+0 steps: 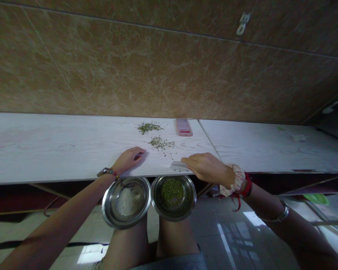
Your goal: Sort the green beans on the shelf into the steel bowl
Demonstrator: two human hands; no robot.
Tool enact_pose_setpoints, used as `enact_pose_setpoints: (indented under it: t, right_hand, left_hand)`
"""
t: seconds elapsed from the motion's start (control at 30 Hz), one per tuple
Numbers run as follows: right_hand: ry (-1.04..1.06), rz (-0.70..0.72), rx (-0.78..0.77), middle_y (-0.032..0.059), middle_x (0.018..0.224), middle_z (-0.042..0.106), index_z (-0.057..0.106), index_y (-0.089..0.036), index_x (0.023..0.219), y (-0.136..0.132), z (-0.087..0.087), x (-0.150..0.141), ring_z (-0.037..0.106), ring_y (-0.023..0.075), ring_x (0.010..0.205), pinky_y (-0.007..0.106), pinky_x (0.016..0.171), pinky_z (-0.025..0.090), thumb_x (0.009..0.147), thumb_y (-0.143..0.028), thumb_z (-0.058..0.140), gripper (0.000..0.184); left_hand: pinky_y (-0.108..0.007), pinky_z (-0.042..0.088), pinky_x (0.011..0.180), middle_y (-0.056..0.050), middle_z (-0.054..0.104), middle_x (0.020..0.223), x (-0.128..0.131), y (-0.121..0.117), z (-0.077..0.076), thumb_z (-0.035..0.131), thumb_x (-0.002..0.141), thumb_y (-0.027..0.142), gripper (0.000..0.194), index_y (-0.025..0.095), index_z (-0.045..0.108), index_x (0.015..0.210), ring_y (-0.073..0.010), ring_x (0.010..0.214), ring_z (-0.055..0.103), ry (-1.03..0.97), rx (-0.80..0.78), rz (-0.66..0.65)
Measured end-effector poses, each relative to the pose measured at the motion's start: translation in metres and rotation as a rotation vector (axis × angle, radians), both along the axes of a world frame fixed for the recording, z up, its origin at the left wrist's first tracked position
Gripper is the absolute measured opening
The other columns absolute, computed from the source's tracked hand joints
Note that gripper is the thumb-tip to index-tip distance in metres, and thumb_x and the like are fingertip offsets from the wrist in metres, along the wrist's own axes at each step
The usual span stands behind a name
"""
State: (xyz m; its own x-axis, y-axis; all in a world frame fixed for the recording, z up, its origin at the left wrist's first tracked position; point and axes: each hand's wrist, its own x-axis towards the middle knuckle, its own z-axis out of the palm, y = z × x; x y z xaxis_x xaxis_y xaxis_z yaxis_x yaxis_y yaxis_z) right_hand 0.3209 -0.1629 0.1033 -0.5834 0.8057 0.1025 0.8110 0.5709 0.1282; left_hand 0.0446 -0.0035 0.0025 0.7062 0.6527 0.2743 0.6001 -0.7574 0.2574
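Right hand [204, 165]: fingers pinch a pale flat strip [178, 165] at the tabletop's [59, 150] front edge, near a metal bowl [193, 195] of green beans [171, 192]. Left hand [129, 159]: on tabletop, fingers curled, hold cannot be told. Far heap [148, 128], near heap [159, 143]: loose beans, on tabletop.

The light is cool and rather dim, strongest on the white counter [59, 146], while the brown wall [129, 67] darkens toward the upper corners and the space beneath the counter sinks nearly to black. Glare makes white patches on the glossy floor [208, 247], and highlights glint on the steel bowls [195, 199]. The left hand [129, 160] casts a soft shadow. A wide lens bows straight lines and stretches the forearms [273, 210] near the edges. Fine detail is soft; a pink box [183, 127] is partly pixelated.
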Motion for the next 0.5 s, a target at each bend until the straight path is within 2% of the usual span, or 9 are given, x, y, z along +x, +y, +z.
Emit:
enact_pose_setpoints:
  t: [0.13,0.27,0.4,0.5]
  right_hand:
    - [-0.02,0.001,0.031,0.0079,0.083,0.069,0.059,-0.014,0.103,-0.001,0.004,-0.004,0.06,0.0146,0.072,0.027,0.06,0.036,0.085,-0.014,0.044,0.024]
    - [-0.056,-0.112,0.054,0.008,0.081,0.069,0.06,-0.014,0.099,0.003,0.007,-0.002,0.059,0.0149,0.068,0.027,0.056,0.033,0.083,-0.012,0.042,0.024]
    - [-0.065,-0.148,-0.031,0.0076,0.078,0.069,0.061,-0.014,0.093,0.002,0.006,-0.009,0.059,0.0147,0.065,0.027,0.054,0.032,0.082,-0.01,0.043,0.021]
    - [-0.058,-0.118,-0.083,0.0061,0.076,0.068,0.06,-0.014,0.094,-0.003,0.007,-0.019,0.059,0.0142,0.066,0.027,0.055,0.032,0.084,-0.011,0.043,0.02]
  left_hand:
    - [-0.034,0.047,0.09,-0.01,0.064,0.11,0.001,-0.001,0.001,0.041,0.083,0.027,0.033,0.015,0.06,0.106,-0.022,0.099,0.061,0.039,0.004,-0.022]
    - [-0.038,0.039,0.099,-0.009,0.056,0.128,0.001,-0.001,0.001,0.046,0.082,0.032,0.042,0.018,0.053,0.121,-0.0242,0.116,0.052,0.115,0.036,-0.049]
    - [-0.046,0.031,0.105,-0.01,0.04,0.144,0.002,0.0,0.0,0.045,0.086,0.041,0.054,0.022,0.038,0.136,-0.0283,0.131,0.036,0.157,0.033,0.033]
    - [-0.051,0.026,0.106,-0.012,0.032,0.148,0.004,0.0,0.0,0.042,0.089,0.046,0.058,0.019,0.034,0.139,-0.0318,0.136,0.027,0.226,0.007,0.093]
